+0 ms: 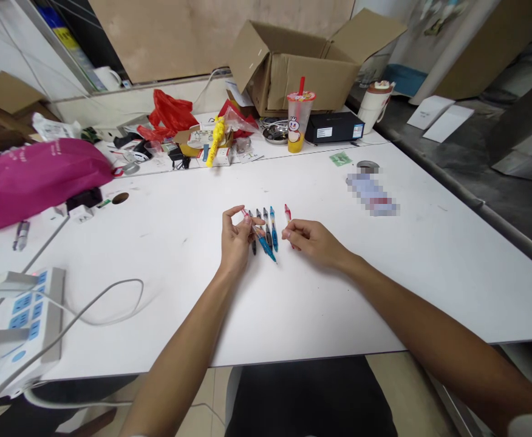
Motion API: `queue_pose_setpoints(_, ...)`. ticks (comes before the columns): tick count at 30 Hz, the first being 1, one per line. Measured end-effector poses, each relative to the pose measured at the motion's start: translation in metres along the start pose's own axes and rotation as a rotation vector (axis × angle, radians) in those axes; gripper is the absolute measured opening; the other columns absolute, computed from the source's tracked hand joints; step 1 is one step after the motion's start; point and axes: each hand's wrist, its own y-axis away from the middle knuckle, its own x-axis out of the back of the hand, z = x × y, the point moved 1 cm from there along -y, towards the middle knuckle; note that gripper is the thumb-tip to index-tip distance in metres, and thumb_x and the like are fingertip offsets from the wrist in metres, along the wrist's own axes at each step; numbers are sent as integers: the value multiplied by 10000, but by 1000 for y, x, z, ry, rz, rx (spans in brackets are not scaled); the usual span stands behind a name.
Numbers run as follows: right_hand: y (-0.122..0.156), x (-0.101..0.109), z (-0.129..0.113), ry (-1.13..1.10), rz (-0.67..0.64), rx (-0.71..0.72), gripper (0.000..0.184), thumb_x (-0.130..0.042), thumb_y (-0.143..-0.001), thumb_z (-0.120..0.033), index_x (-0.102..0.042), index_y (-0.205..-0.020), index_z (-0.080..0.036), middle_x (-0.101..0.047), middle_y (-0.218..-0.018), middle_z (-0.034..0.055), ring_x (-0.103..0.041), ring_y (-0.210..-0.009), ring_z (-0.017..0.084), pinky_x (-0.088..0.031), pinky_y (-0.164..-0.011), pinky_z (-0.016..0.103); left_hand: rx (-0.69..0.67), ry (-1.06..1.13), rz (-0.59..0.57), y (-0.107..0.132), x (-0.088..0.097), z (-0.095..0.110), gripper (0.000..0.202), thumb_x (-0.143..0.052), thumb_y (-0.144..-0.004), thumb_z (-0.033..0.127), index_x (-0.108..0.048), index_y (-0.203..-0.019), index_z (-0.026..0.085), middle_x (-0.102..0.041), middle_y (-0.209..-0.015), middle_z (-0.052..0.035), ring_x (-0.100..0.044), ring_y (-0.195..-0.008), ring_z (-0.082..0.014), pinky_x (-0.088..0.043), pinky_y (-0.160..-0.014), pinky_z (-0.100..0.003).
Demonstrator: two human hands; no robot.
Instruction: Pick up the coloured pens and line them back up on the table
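Blue pen point(266, 246), pink at its far end, pinched in my left grip point(235, 241) over the row of pens point(274, 229) on the bench point(170, 249). My right grip point(310, 240) curls at the red pen point(287, 210); can't tell if closed on it. Best, I judge: light pinch, tip clear.

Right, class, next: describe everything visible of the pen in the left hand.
The pen looks slim and plastic: blue lower barrel, paler middle, pinkish-red top end. It slants, tip toward the person and to the right, partly covering other pens on the white table. The left hand holds it near its top. Whether its tip touches the table is unclear.
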Motion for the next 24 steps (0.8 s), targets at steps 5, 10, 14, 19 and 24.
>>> queue_pose_setpoints(5,7,-14,-4,109,-161,-21,422,-603,-926,-512,-503,-638,-219,-412,-570,-53,-348,-541,116,-253,-549,298,30,-36,-22,1,-3,-1,676,-771,-868,438,-412,-1425,302,-787,-1087,-95,-750,-789,-182,-538,-586,-241)
queue_pose_setpoints(10,6,-18,-8,286,37,-55,465,-546,-949,-420,-371,-563,-227,-416,-539,-32,-329,-523,122,-240,-552,313,30,-41,90,0,-2,-5,557,-765,-884,389,-521,-1378,304,-681,-1329,-123,-739,-1008,-213,-605,-724,-288)
queue_pose_setpoints(14,3,-14,-9,538,121,-179,471,-544,-949,-377,-387,-532,-226,-442,-529,-10,-319,-523,134,-216,-574,325,59,-82,163,-3,4,-7,183,-713,-904,285,-688,-1074,220,-630,-1339,-111,-711,-1068,-218,-601,-747,-287)
queue_pose_setpoints(19,2,-17,-7,745,65,-286,466,-502,-965,-359,-441,-526,-216,-491,-538,10,-367,-521,147,-220,-570,322,105,-96,143,-4,6,-5,79,-663,-882,207,-721,-935,201,-673,-1160,-81,-696,-986,-178,-560,-667,-235)
queue_pose_setpoints(24,3,-20,-6,809,48,-263,545,-445,-1006,-469,-460,-529,-207,-537,-556,26,-400,-520,154,-229,-563,323,110,-100,125,-3,5,-4,71,-657,-868,207,-717,-905,199,-696,-1081,-79,-687,-940,-167,-533,-629,-220)
